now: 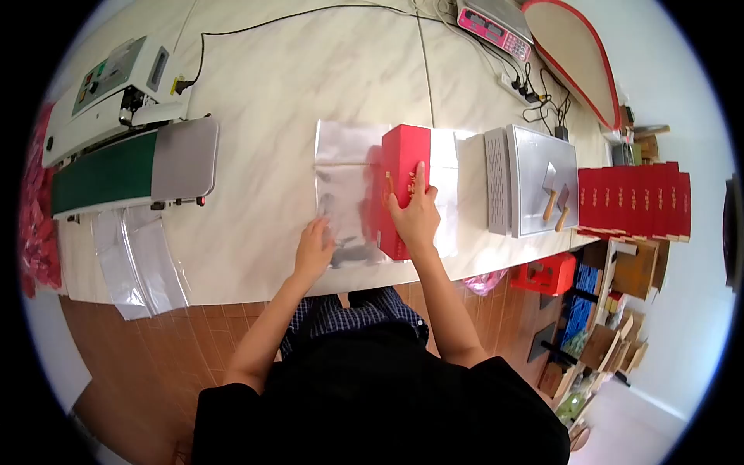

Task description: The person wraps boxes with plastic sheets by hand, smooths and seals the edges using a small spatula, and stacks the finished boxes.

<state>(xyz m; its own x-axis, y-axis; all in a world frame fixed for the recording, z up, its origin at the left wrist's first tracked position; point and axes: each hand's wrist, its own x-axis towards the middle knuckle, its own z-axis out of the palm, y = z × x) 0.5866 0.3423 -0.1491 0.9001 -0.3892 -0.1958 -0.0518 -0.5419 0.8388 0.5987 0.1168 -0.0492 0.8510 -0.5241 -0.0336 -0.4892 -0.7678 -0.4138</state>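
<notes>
A long red box (395, 147) with gold marks lies on a clear plastic sheet or bag (345, 182) at the middle of the marbled table. My right hand (418, 215) rests across the box, fingers apart, with the index finger stretched along its top and the thumb at its left side. Near the lower left part of the plastic, my left hand (314, 246) touches its edge; the fingers are close together, and how firmly they grip the film cannot be made out.
A sealing machine with a green belt (108, 178) stands left, plastic bags (143, 263) below it. To the right are a metal box (542, 147) bearing two wooden-handled tools, stacked red boxes (632, 201) and a pink scale (496, 31). A black cable (310, 12) crosses the back.
</notes>
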